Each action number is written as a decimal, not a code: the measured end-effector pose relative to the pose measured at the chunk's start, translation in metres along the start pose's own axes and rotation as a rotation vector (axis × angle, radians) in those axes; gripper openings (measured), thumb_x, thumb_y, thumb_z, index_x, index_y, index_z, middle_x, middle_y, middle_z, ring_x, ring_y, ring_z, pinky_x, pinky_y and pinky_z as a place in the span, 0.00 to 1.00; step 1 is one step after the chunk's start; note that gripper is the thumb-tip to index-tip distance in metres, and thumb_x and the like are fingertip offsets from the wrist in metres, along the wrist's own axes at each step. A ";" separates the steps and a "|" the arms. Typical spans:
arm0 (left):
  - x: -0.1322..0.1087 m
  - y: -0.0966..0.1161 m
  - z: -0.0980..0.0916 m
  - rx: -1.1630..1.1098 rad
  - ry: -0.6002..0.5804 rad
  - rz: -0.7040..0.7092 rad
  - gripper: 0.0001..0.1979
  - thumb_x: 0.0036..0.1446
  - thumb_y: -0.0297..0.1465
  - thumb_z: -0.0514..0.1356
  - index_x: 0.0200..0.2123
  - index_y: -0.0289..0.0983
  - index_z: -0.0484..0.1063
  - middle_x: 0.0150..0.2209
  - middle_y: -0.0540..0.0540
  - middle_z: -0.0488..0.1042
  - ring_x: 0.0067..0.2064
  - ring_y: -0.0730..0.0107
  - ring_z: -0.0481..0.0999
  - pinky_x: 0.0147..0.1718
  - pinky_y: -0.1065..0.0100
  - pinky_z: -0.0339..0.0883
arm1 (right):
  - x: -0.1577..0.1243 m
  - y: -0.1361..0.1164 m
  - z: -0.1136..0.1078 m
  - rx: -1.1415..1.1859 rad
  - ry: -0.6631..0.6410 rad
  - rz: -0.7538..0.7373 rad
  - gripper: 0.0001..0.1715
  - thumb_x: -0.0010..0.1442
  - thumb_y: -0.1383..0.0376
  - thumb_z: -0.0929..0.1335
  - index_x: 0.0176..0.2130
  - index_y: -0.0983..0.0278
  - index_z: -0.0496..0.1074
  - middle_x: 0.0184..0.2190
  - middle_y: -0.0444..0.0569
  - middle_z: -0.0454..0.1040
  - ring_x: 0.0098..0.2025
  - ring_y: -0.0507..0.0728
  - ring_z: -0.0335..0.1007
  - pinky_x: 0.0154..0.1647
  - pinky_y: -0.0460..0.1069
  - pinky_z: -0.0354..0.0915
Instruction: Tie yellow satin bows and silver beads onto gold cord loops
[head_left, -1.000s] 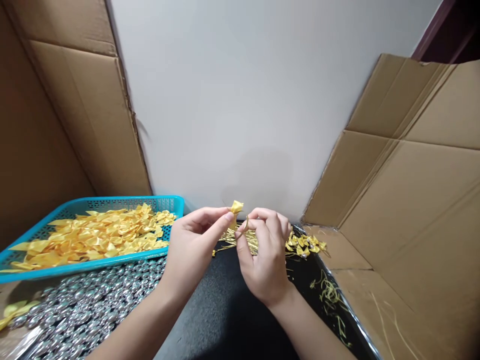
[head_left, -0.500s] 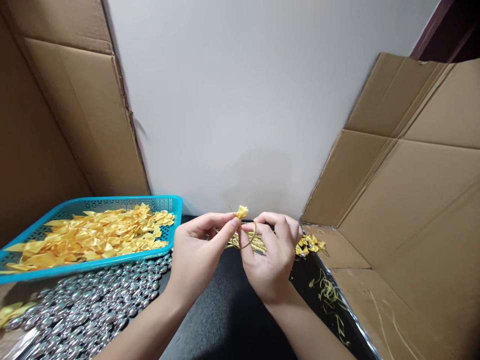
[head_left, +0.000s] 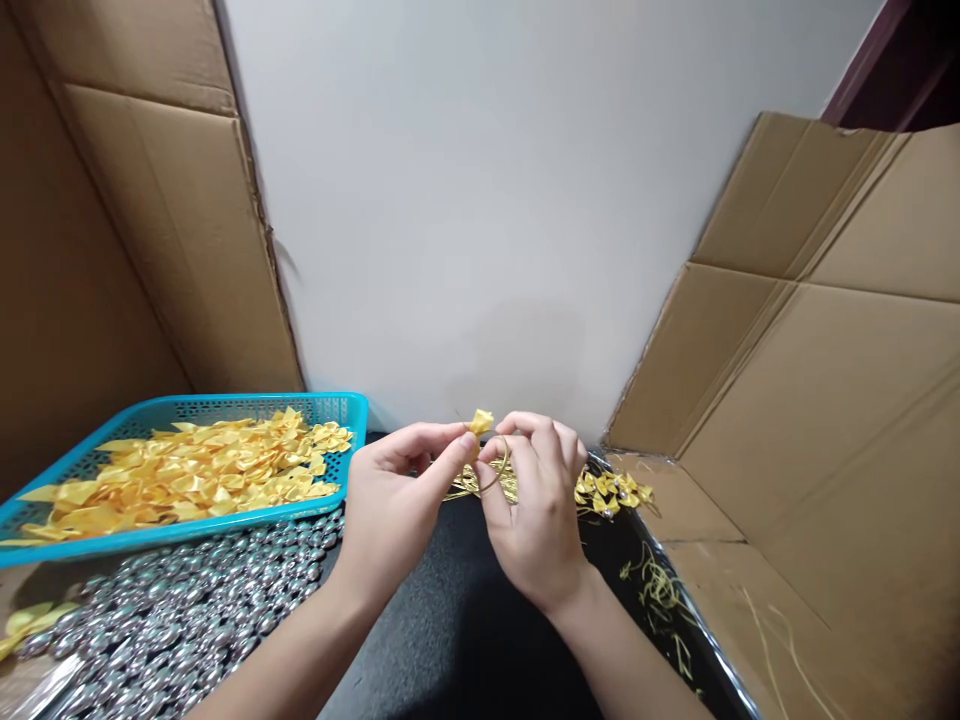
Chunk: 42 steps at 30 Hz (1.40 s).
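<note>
Between the thumb and forefinger of my left hand [head_left: 401,490] a small yellow ribbon bow [head_left: 481,421] is pinched, its top poking up past the fingertips. A thin gold cord [head_left: 506,462] curves in a loop just below the bow. My right hand [head_left: 536,510] is closed on this cord, its fingers bent and its thumb and forefinger close to the bow. The spot where cord and ribbon meet is partly hidden by my fingertips. Behind my hands lies a bundle of gold cords [head_left: 461,485] on the black tabletop [head_left: 420,590].
At left, a blue basket [head_left: 358,440] holds many yellow ribbon pieces [head_left: 217,470]. Silver beads [head_left: 202,590] spread in front of it. Finished-looking yellow bows [head_left: 611,490] and cord scraps [head_left: 660,585] lie at right. Cardboard panels [head_left: 847,400] flank a white wall [head_left: 465,200].
My right hand has shifted slightly left, with its forefinger now bent nearer the bow and the cord loop. My left hand keeps its pinch. The camera view has moved a little.
</note>
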<state>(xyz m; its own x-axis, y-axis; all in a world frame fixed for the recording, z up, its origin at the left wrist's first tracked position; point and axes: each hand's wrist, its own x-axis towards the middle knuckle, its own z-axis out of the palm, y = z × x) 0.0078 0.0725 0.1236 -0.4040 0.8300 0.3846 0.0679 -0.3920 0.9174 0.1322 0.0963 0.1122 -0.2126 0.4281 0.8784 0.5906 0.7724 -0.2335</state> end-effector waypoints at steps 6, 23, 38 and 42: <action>0.005 0.001 -0.004 -0.144 0.023 -0.037 0.03 0.48 0.31 0.70 0.28 0.40 0.81 0.29 0.52 0.82 0.32 0.73 0.78 0.33 0.76 0.70 | 0.000 0.001 -0.004 0.117 -0.197 -0.030 0.03 0.62 0.69 0.64 0.36 0.62 0.66 0.45 0.50 0.68 0.49 0.60 0.61 0.49 0.56 0.55; -0.004 0.000 0.002 0.039 0.000 0.003 0.05 0.49 0.33 0.67 0.29 0.38 0.81 0.28 0.49 0.82 0.30 0.68 0.76 0.28 0.70 0.66 | -0.002 -0.003 0.004 0.048 0.185 0.055 0.06 0.56 0.70 0.71 0.28 0.62 0.70 0.33 0.48 0.71 0.40 0.58 0.65 0.43 0.55 0.59; 0.000 0.001 0.001 0.032 0.006 0.002 0.07 0.48 0.34 0.68 0.29 0.36 0.81 0.27 0.47 0.81 0.29 0.68 0.75 0.29 0.69 0.67 | -0.002 -0.002 0.007 0.064 0.088 0.081 0.04 0.60 0.67 0.69 0.35 0.63 0.68 0.37 0.49 0.70 0.43 0.59 0.65 0.45 0.54 0.57; 0.000 0.001 0.001 0.048 0.008 0.012 0.07 0.48 0.34 0.68 0.28 0.36 0.81 0.28 0.46 0.81 0.30 0.66 0.76 0.29 0.69 0.67 | -0.004 -0.002 0.007 0.062 0.070 0.096 0.02 0.62 0.67 0.67 0.35 0.62 0.68 0.37 0.49 0.70 0.43 0.59 0.64 0.45 0.55 0.57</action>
<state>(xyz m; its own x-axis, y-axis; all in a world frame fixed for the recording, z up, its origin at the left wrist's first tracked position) 0.0084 0.0722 0.1246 -0.4101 0.8223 0.3946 0.1162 -0.3820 0.9168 0.1264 0.0970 0.1064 -0.1013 0.4699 0.8769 0.5559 0.7577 -0.3418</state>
